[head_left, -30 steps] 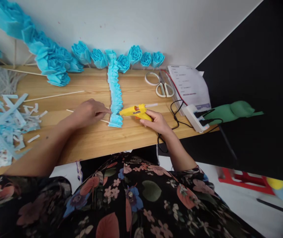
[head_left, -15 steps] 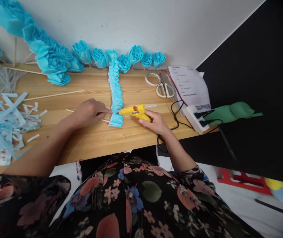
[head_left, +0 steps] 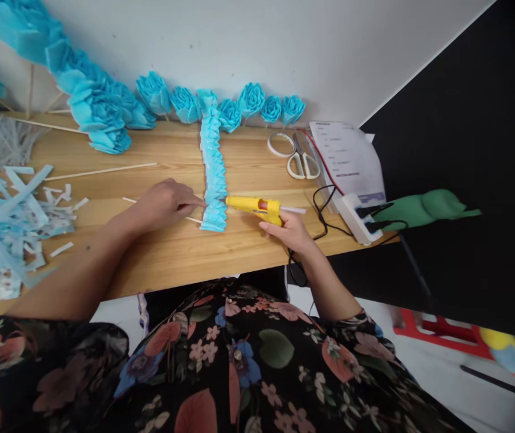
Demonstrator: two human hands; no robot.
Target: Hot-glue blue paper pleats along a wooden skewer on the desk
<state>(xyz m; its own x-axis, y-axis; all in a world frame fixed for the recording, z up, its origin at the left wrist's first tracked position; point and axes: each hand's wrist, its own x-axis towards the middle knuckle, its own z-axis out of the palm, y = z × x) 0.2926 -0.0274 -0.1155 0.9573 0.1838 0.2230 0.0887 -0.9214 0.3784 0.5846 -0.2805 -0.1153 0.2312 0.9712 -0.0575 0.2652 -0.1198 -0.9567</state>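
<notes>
A long pleated strip of light-blue crepe paper (head_left: 213, 153) lies lengthwise on the table, its far end among paper roses. My left hand (head_left: 166, 204) is at the strip's left edge near its close end. Its index finger is stretched out and touches the paper; the other fingers are curled with nothing visible in them. My right hand (head_left: 291, 231) is wrapped round the handle of a yellow hot glue gun (head_left: 252, 205). The nozzle points left, close to the strip's right edge; I cannot tell if it touches. A clear glue stick (head_left: 294, 210) sticks out of its back.
Blue paper roses (head_left: 251, 100) stand along the wall. Paper scraps (head_left: 9, 222) and clear glue sticks (head_left: 9, 144) lie at left, near a thin wooden stick (head_left: 104, 171). At right are scissors (head_left: 302, 165), a tape roll (head_left: 281, 144), papers (head_left: 350, 156), a power strip (head_left: 357, 219) and a black cord (head_left: 323, 222).
The glue gun in my right hand has drawn back to the right and turned, its rear now lower. The gap in the strip's pleats has closed. My left hand stays nearly in place.
</notes>
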